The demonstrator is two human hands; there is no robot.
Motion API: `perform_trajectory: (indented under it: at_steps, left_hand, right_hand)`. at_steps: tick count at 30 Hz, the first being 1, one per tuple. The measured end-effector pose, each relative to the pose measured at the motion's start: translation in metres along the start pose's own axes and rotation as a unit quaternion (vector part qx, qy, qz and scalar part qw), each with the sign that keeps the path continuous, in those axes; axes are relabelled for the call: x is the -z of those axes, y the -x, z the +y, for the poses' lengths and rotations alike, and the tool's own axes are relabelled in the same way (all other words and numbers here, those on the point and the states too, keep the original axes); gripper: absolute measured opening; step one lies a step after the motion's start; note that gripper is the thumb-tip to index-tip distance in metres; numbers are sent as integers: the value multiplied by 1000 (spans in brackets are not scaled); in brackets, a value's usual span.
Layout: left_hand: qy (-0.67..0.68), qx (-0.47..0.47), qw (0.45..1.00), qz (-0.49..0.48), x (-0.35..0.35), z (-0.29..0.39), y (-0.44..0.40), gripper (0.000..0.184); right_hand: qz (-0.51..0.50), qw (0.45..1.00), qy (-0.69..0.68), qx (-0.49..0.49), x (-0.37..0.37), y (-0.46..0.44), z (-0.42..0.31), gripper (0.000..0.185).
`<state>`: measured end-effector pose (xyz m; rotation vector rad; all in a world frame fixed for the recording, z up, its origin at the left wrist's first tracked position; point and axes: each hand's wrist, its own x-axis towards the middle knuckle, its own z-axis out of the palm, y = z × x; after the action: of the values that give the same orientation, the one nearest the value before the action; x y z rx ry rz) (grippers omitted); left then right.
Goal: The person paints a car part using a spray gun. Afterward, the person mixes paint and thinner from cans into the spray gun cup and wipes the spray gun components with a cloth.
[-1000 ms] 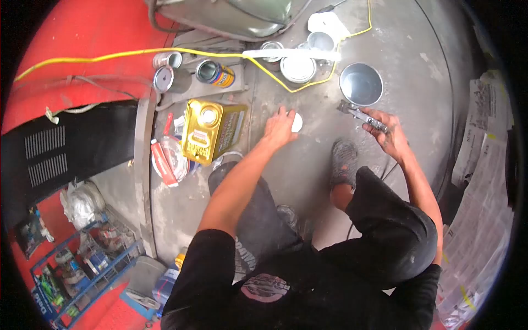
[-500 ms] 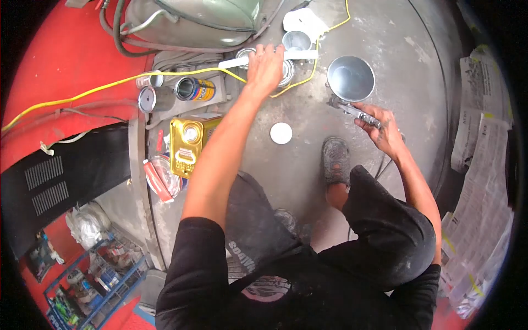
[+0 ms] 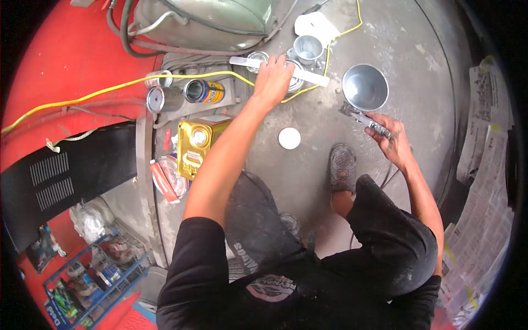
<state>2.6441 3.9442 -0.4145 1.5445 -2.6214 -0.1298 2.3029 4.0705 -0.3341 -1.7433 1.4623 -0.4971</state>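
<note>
My left hand [image 3: 273, 81] is closed on a long white strip [image 3: 314, 77], which lies tilted above round tins. Beside it stands a small grey cup [image 3: 308, 48]. My right hand [image 3: 391, 137] grips the handle of a metal spray gun [image 3: 367, 122], whose large open grey cup [image 3: 365, 87] faces up. A round white lid [image 3: 289, 138] lies on the floor between my hands.
A gold rectangular can [image 3: 193, 141], a blue-yellow tin [image 3: 204, 91] and other tins stand left. A yellow cord [image 3: 132, 83] crosses the floor near the strip. A blue rack [image 3: 93, 280] is at lower left; newspaper sheets [image 3: 484, 165] hang right.
My left hand has let go of the white lid, moved up to the white strip and closed on it. The strip has tilted, its right end lower. My right hand still holds the spray gun.
</note>
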Motion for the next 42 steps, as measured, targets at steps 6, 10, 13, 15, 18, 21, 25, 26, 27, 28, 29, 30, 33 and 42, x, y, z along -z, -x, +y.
perform_trajectory:
  at_steps: [6,10,13,15,18,21,25,26,27,28,29,30,33,42]
  left_hand:
    - [36,0,999,27,-1,0,11,37]
    - [113,24,988,100,4,4,-23,63]
    - [157,90,982,48,3,12,-57,84]
    - [176,102,979,2,-1,12,-72,95]
    - [190,108,976,-12,-30,8,-85,95]
    - [227,100,969,-5,-46,-1,-89,94]
    - [255,89,963,19,-49,-2,-84,93]
    - [263,86,961,21,-47,-3,-83,94]
    - [269,89,959,21,-41,-3,-83,95]
    - [274,94,957,22,-36,-1,-81,97]
    - [279,99,955,24,-30,1,-78,99]
    - [281,102,954,23,-27,3,-77,101]
    - [298,107,948,21,-21,7,-73,108]
    - [339,125,932,32,-11,11,-63,114]
  right_hand:
    - [-6,1000,14,-22,2,-4,0,37]
    - [16,999,37,-36,-2,-14,6,38]
    - [38,995,92,-8,2,-22,10,37]
    - [38,989,138,-33,5,-30,6,37]
    - [29,982,184,-41,12,-39,2,37]
    - [27,971,234,-39,18,-50,0,34]
    - [9,955,295,-12,27,-68,-1,26]
    - [24,950,312,10,26,-73,0,22]
    - [20,945,328,9,26,-78,1,22]
    - [16,939,343,9,27,-84,2,22]
    - [12,933,359,9,26,-89,1,23]
    - [14,927,374,14,26,-94,-2,19]
    - [11,908,419,23,22,-108,-13,16]
    - [-67,837,543,28,18,-142,-63,20]
